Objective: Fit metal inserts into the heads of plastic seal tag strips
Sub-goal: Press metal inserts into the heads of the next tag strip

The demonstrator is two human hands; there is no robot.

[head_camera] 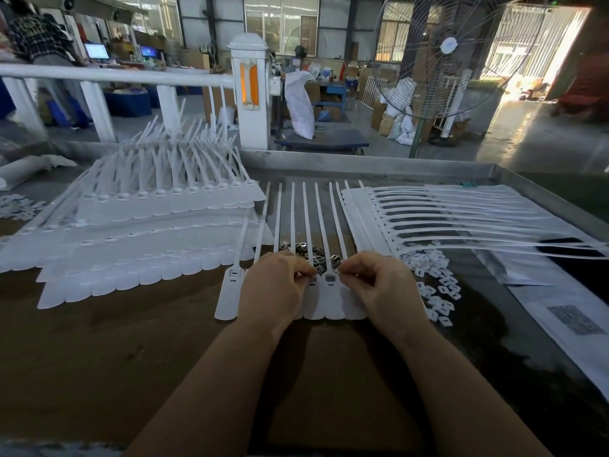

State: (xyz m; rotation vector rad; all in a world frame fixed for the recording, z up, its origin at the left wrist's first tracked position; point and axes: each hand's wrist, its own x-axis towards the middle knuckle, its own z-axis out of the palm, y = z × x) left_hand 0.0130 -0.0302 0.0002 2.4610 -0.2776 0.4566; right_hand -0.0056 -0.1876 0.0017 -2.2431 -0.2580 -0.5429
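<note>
**Bench entry: both hands at the strip heads**

Head view. A joined row of seal tag strips [324, 301] lies flat on the worktop [131, 341] directly in front of me, flag ends toward me, thin tails running away from me. My left hand [275, 288] sits on the left part of the row, fingers curled, tips pinched at a head near the middle; whether they hold an insert I cannot tell. My right hand [379, 285] sits on the right part, fingers curled, thumb and forefinger pinching something small just beside a strip head [330, 278] that shows a dark rectangular slot. The pinched item is too small to identify. One strip at the far left of the row [230, 291] is uncovered; its head slot is visible.

Just beyond my fingertips, between the tails, a small heap of dark metal inserts [313, 253] lies on the worktop. To the right of my right hand, a scatter of small white plastic pieces [435, 285], touching one another.

Left: a tall stack of strip sheets [148, 232], tails rising and fanning upward. Right: another layered batch of strips [428, 216], tails pointing right over white paper sheets [560, 308].

Beyond the worktop's metal rim: a white railing post [249, 90], a standing fan [448, 51], a white sack [299, 103], and a person in a checked shirt [36, 37] far left.
</note>
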